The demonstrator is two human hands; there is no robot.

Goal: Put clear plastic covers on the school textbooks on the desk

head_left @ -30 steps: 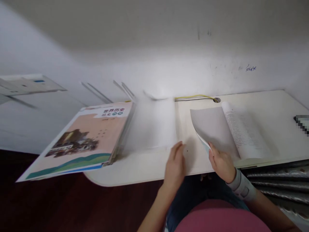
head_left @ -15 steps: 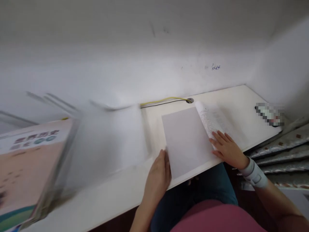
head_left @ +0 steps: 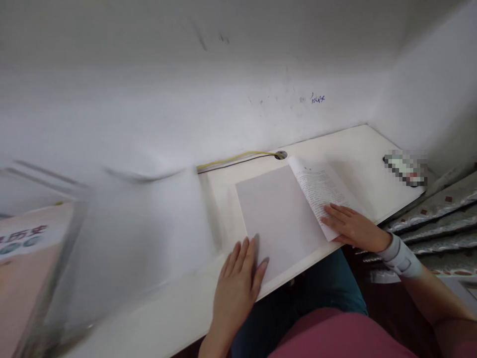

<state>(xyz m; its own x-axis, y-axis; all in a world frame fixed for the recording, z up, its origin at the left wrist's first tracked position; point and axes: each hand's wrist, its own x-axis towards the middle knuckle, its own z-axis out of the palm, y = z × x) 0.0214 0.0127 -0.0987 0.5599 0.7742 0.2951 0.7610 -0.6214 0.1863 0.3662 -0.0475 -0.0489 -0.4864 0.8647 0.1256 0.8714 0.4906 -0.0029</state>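
Observation:
A stapled-looking set of papers lies near the desk's front edge, with a blank greyish-white sheet (head_left: 276, 219) on its left. On its right a printed page (head_left: 316, 186) is folded over, with lines of small text. My left hand (head_left: 236, 278) lies flat on the blank sheet's lower left edge, fingers stretched and thumb apart. My right hand (head_left: 352, 226) rests on the lower part of the printed page, fingers extended across it. Its thumb is mostly hidden below the palm. A light wrist band (head_left: 402, 256) is around my right wrist.
A blurred white stack of paper (head_left: 149, 238) stands left, beside a pink-covered book (head_left: 33, 273). Yellow and black cables (head_left: 238, 156) run to a desk hole (head_left: 280, 155). A phone-like object (head_left: 406, 169), pixelated, lies far right. Patterned silvery folds (head_left: 436, 228) hang beside the desk.
The printed page has gone from curled to flatter, showing more text. My left hand has turned from its edge to palm down on the sheet. The view has shifted right.

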